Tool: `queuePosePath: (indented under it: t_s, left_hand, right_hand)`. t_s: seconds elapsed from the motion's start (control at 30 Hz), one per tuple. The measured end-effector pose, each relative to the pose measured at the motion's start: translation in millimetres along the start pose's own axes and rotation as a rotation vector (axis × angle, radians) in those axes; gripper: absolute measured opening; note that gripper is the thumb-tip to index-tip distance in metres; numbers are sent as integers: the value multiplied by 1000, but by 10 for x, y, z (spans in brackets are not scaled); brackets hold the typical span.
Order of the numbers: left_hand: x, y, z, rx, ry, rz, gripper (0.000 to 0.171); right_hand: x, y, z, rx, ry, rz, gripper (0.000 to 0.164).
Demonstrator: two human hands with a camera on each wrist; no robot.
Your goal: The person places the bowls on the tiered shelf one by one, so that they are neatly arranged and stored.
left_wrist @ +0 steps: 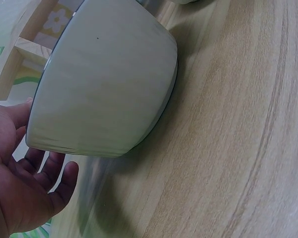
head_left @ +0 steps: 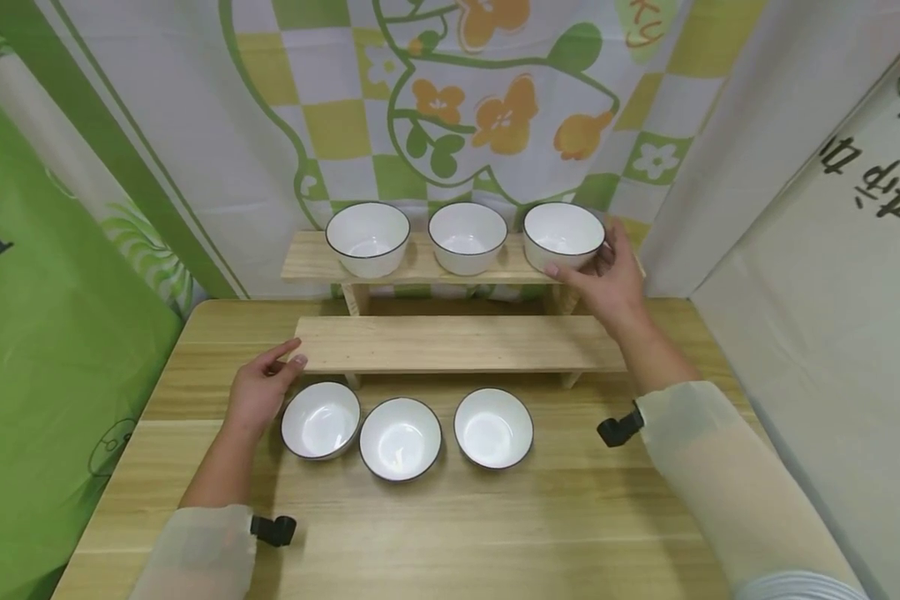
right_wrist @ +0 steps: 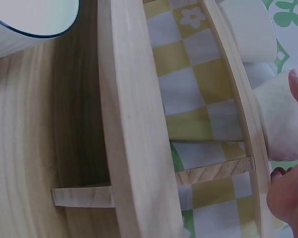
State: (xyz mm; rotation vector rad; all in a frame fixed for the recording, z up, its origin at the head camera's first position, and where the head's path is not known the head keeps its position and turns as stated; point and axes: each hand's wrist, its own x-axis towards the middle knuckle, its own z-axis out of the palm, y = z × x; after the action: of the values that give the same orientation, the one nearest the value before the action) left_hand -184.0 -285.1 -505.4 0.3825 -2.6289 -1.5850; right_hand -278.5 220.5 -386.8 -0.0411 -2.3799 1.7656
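My right hand (head_left: pixel 615 279) grips a white bowl (head_left: pixel 564 229) with a dark rim at the right end of the upper shelf (head_left: pixel 420 271). The thumb lies along the bowl's front and the fingers are at its right side, partly hidden. On the same shelf stand a middle bowl (head_left: pixel 468 238) and a left bowl (head_left: pixel 368 239). My left hand (head_left: pixel 258 392) is at the left end of the lower shelf (head_left: pixel 457 343), fingertips against or very near its edge. Beside that hand, a bowl (left_wrist: pixel 104 79) stands on the table; the fingers are loosely bent, not around it.
Two more white bowls stand on the wooden table (head_left: pixel 435 542), one at the centre (head_left: pixel 401 439) and one to its right (head_left: pixel 493 428). A patterned cloth (head_left: pixel 495 100) hangs behind the two-step wooden rack. Cloth walls flank the table on both sides.
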Motion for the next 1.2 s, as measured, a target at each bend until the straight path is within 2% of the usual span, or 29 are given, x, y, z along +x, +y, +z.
queuePosePath:
  t_s: [0.1, 0.33, 0.57, 0.87, 1.2]
  left_hand:
    - [1, -1, 7, 1, 4, 6, 52]
    - [-4, 18, 7, 5, 3, 4, 53]
    - [-15, 35, 11, -8, 2, 0, 52]
    - [-29, 9, -7, -3, -18, 6, 55]
    - [-25, 12, 3, -13, -1, 0, 53]
  right_hand:
    - [-65, 27, -41, -7, 11, 17, 126]
    - [-207, 88, -89, -27, 5, -79, 119]
    - [-360, 103, -105, -19, -2, -49, 127]
    - [-577, 144, -122, -25, -37, -74, 126]
    - [-789, 246, -114, 25, -70, -73, 126]
